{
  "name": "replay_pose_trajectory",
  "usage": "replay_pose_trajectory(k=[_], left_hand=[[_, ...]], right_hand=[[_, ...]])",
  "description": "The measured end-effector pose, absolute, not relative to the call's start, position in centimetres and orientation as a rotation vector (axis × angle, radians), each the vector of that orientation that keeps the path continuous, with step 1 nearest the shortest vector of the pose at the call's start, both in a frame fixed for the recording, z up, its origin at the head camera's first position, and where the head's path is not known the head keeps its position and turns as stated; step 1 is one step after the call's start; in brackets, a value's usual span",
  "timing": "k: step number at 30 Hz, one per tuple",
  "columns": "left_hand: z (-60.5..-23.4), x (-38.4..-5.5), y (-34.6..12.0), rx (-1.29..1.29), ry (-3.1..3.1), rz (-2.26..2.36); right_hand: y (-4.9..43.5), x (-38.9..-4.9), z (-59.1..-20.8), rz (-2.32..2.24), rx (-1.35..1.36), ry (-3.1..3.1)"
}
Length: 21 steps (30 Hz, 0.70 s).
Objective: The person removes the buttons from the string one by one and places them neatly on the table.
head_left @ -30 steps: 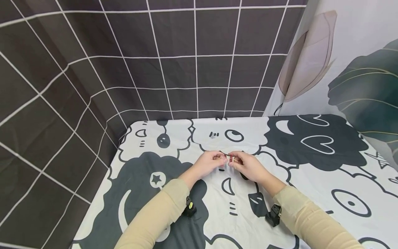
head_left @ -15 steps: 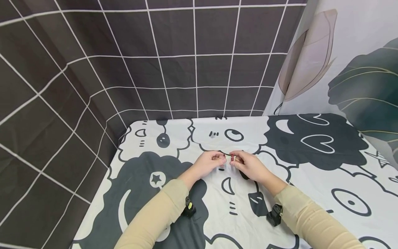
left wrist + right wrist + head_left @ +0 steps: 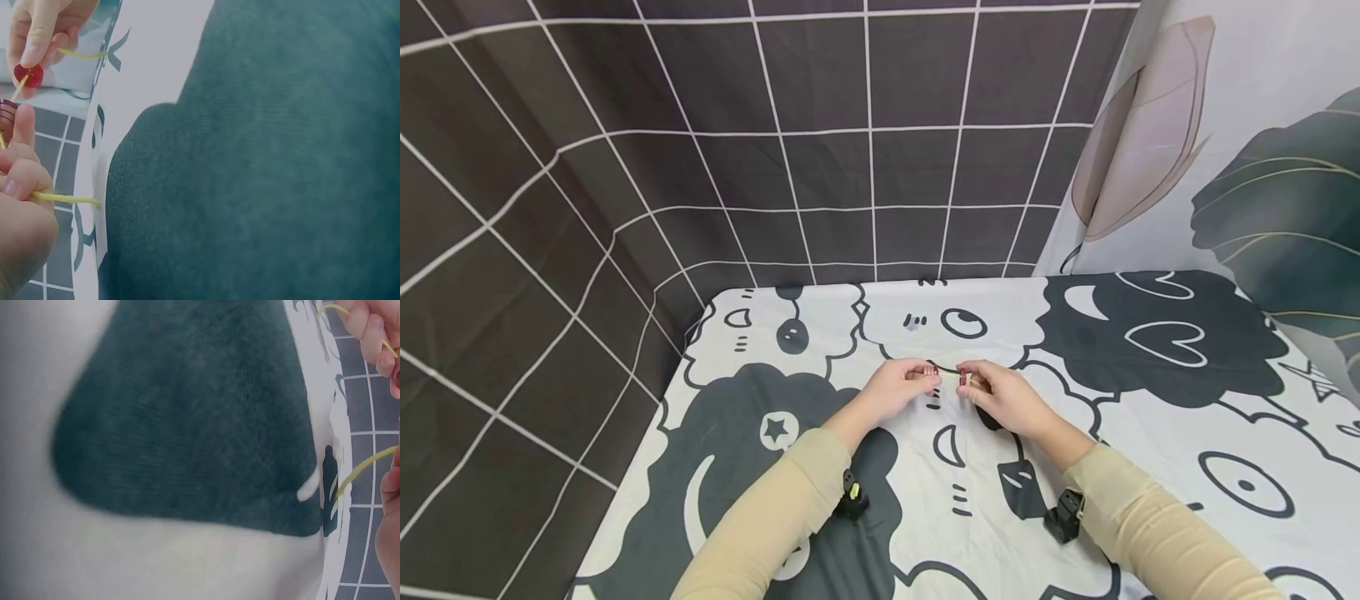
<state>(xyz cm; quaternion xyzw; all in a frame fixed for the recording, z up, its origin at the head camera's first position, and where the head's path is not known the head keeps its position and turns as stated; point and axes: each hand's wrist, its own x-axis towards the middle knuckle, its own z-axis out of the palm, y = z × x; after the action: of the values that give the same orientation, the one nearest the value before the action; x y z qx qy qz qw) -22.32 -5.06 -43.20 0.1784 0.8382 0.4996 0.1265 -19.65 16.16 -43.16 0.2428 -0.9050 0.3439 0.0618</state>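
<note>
My left hand [image 3: 891, 390] pinches a small stack of dark red discs [image 3: 7, 117] threaded on a yellow cord [image 3: 65, 198]. Opposite it, my right hand [image 3: 1006, 402] pinches a single round red disc [image 3: 29, 76] between thumb and finger, with the cord running through its middle. A short stretch of cord spans the gap between the hands in the head view. From each hand a loose length of cord hangs toward the cloth, as the right wrist view shows below the right hand [image 3: 390, 519]. The curled fingers hide part of the stack.
A black-and-white cartoon-print cloth [image 3: 955, 492] covers the surface under both hands. Behind and to the left hangs a dark curtain with a white grid [image 3: 820, 175]. A leaf-print curtain [image 3: 1255, 167] hangs at the right.
The hands have drawn slightly apart, widening the gap between the red discs and showing more cord. Both hands keep their pinch.
</note>
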Motion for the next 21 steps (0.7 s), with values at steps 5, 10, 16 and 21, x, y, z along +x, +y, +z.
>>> replay_pose_trajectory(k=[5, 10, 16, 21], left_hand=[[-43.23, -22.26, -5.21, 0.524, 2.436, 1.456], [-43.34, -22.16, -5.34, 0.507, 2.415, 1.49], [-43.3, -22.14, -5.27, 0.503, 2.415, 1.509], [-43.24, -22.23, -5.19, 0.533, 2.44, 1.491]], right_hand=[[16.4, -19.65, -43.09, 1.033, 0.727, -2.742], [16.48, -19.66, -43.15, 1.032, 0.726, -2.734], [16.78, -19.69, -43.34, 1.033, 0.717, -2.732], [17.1, -19.78, -43.42, 1.029, 0.7, -2.727]])
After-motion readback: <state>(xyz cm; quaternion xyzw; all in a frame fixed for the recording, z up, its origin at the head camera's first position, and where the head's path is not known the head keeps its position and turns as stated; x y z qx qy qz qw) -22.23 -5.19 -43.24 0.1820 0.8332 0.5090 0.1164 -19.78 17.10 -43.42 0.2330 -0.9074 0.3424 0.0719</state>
